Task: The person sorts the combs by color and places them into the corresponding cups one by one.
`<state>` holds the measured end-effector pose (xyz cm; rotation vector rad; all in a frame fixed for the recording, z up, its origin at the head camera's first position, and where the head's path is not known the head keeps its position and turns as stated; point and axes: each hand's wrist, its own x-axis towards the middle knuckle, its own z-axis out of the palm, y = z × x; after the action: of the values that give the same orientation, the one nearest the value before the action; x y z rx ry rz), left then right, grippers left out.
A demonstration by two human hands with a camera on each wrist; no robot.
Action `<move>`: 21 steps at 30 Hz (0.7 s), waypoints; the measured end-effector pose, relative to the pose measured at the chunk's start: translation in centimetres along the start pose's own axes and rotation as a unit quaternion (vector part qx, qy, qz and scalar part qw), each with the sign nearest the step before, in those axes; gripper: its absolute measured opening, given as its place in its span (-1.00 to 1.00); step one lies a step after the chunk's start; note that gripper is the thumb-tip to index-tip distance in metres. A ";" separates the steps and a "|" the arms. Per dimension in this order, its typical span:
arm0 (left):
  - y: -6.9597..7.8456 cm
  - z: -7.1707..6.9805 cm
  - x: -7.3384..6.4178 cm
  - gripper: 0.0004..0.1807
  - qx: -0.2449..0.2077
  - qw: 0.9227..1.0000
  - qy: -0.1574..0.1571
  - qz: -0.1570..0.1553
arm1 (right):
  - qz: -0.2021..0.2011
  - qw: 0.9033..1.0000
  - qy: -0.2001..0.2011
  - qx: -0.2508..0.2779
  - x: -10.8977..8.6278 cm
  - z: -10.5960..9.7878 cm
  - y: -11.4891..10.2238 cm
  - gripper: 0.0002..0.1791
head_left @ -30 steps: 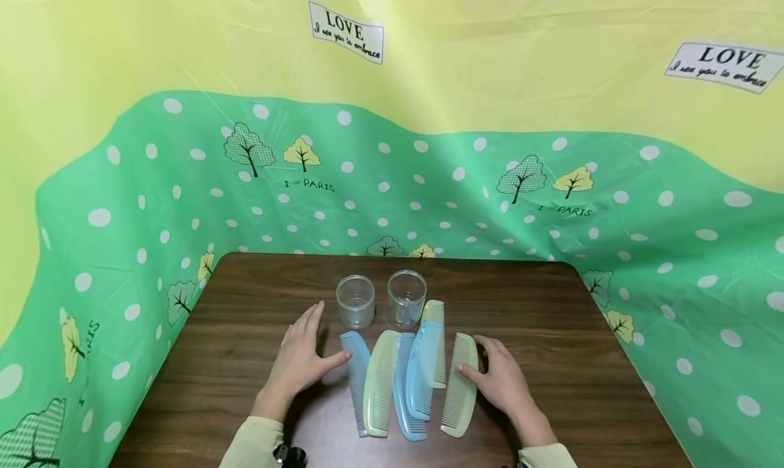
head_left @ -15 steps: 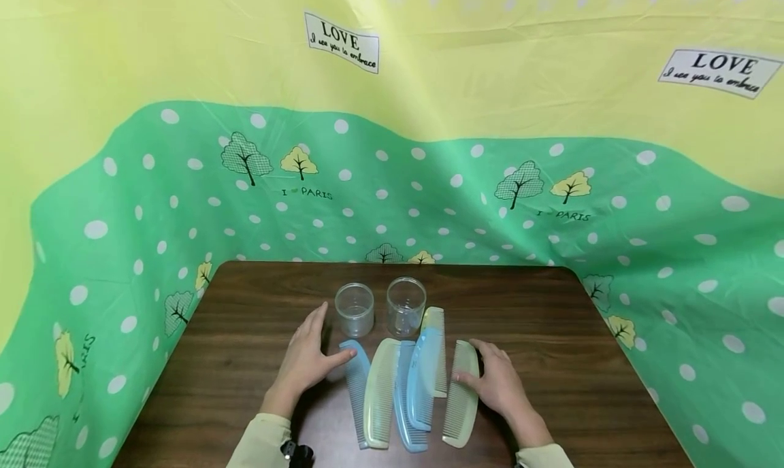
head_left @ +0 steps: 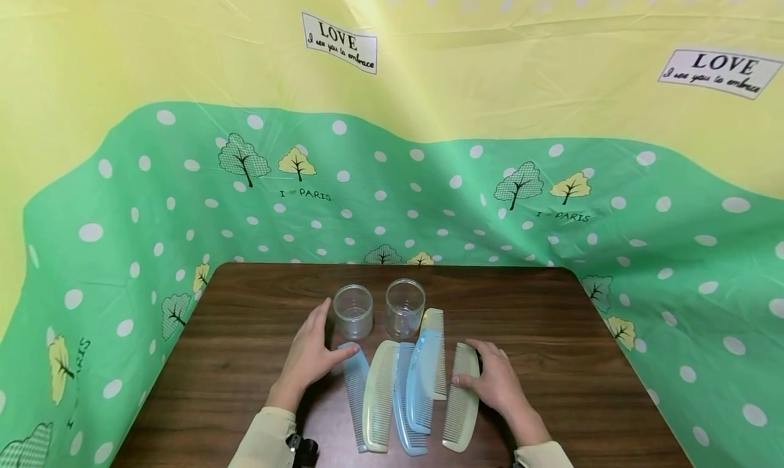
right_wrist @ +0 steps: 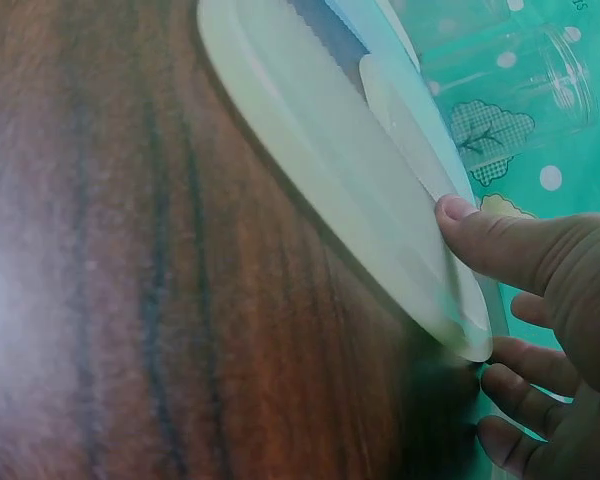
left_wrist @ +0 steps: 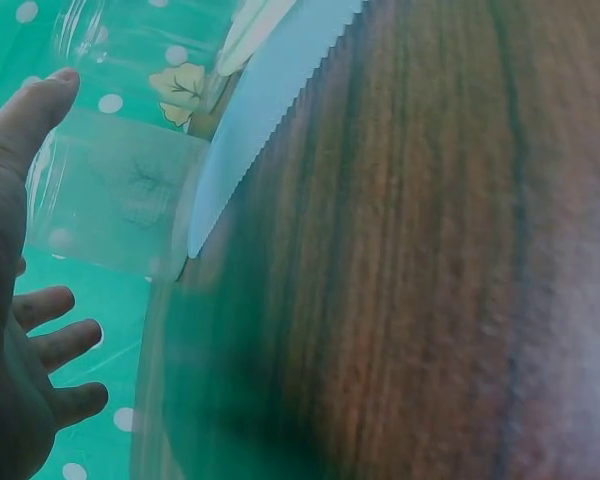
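Note:
Several combs lie side by side on the brown table. My left hand [head_left: 311, 358] is spread left of them, its thumb over the top end of the leftmost blue comb [head_left: 356, 407]; in the left wrist view its fingers are apart with nothing between them. My right hand [head_left: 497, 379] is at the rightmost pale green comb [head_left: 461, 417]. Its thumb overlaps that comb's face, and the relaxed fingers lie by its far end [right_wrist: 470, 345]. Between the hands are a yellow-green comb [head_left: 378, 400], a blue comb [head_left: 405, 413], and another blue comb [head_left: 420, 400] overlapping a pale yellow comb [head_left: 436, 316].
Two clear glass cups, the left cup [head_left: 353, 322] and the right cup [head_left: 405, 311], stand behind the combs. The wooden table [head_left: 527, 305] has rounded back corners. A green and yellow printed cloth [head_left: 392, 182] hangs around its back and sides.
The head view has tilted up slightly, so the table sits lower in it. My left hand's thumb has shifted slightly along the leftmost blue comb's top; the combs and cups stay put.

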<state>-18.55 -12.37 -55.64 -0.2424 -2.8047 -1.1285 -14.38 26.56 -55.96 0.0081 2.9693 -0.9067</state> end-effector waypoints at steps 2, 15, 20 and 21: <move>0.0 0.0 0.2 0.31 0.000 1.000 0.001 0.001 | -0.001 1.000 -0.001 0.001 0.1 -0.1 -0.1 -0.06; 0.2 0.4 1.2 0.33 -0.008 1.000 -0.006 -0.001 | -0.013 1.000 -0.019 0.006 0.6 -0.7 -0.5 -0.05; 0.7 0.3 1.6 0.34 -0.007 1.000 -0.013 -0.002 | -0.011 0.999 -0.029 0.008 0.9 -0.8 -0.5 -0.07; 0.7 0.3 1.7 0.34 -0.009 1.000 -0.014 -0.004 | -0.011 0.999 -0.034 0.007 0.9 -0.9 -0.6 -0.07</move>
<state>-20.09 -11.49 -55.07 -0.2525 -2.8238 -1.1611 -15.34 26.59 -54.91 -0.0530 2.9062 -0.9108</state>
